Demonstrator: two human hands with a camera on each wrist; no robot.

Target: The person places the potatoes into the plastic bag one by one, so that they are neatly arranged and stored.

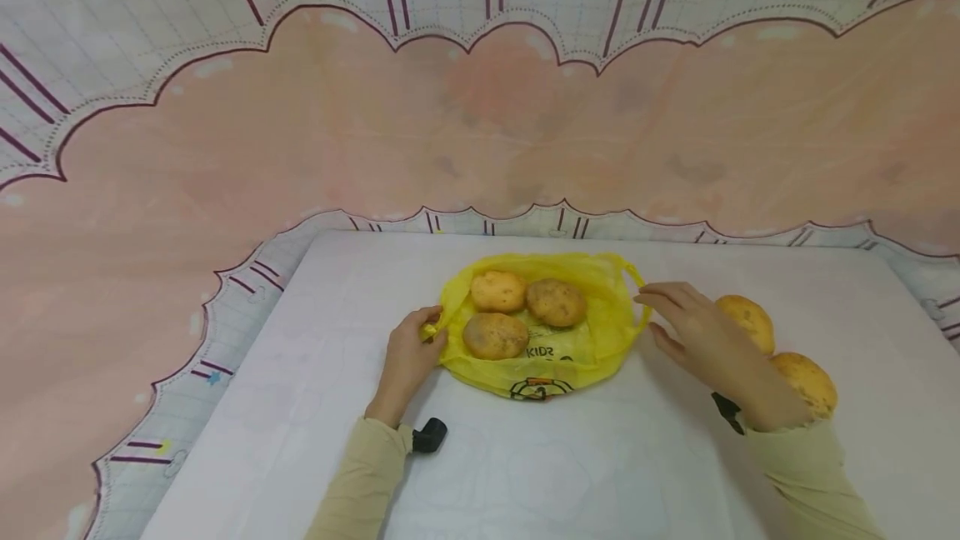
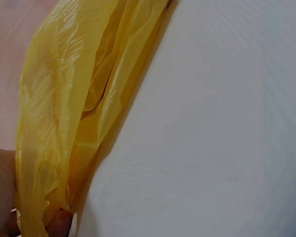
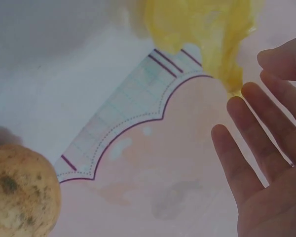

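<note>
A yellow plastic bag (image 1: 600, 332) lies spread open on the white table, with printed lettering on it. Three potatoes (image 1: 497, 292) are inside its mouth. At the bag's left end, my left hand (image 1: 408, 357) pinches the gathered handle; in the left wrist view, the yellow plastic (image 2: 54, 98) runs up from the fingers. By the right handle loop (image 1: 633, 273) is my right hand (image 1: 693, 336). Its fingers (image 3: 246, 148) look straight and spread in the right wrist view, fingertips at the plastic's edge. Whether they touch it, I cannot tell.
Beyond the right hand, two more potatoes (image 1: 750, 323) lie on the white table (image 1: 570, 473), partly behind the forearm. A patterned pink and white cloth (image 1: 480, 132) hangs behind the table. A black wrist device (image 1: 430, 436) sticks out by the left sleeve.
</note>
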